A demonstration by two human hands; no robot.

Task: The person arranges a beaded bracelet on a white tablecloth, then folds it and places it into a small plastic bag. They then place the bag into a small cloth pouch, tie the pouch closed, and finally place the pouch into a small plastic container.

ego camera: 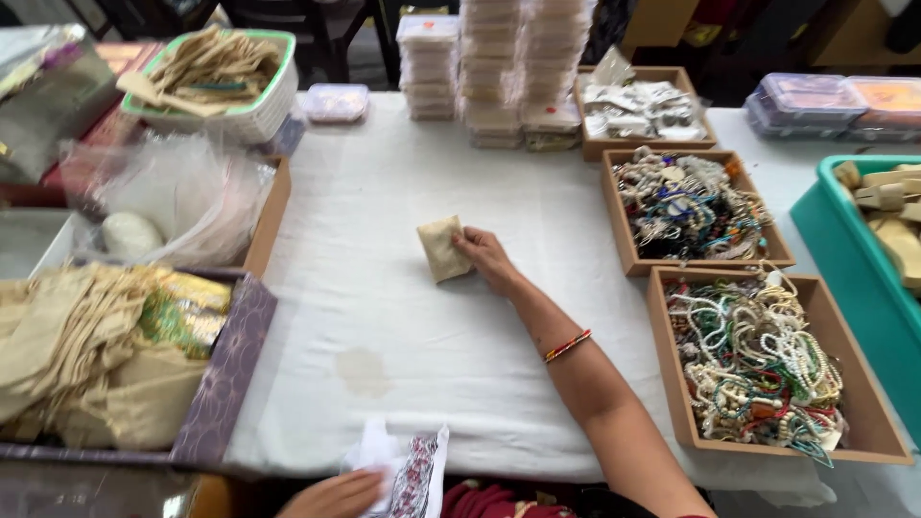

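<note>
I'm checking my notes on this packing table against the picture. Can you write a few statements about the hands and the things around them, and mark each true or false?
1. The right hand touches a small beige pouch on the white cloth. True.
2. The left hand rests in the green bin. False: it is at the near table edge, by a white patterned cloth.
3. The two nearest cardboard trays on the right hold beaded strings. True.
4. The pouch lies inside a cardboard tray. False: it lies on the open cloth.
5. The right wrist wears a red bangle. True.
</note>
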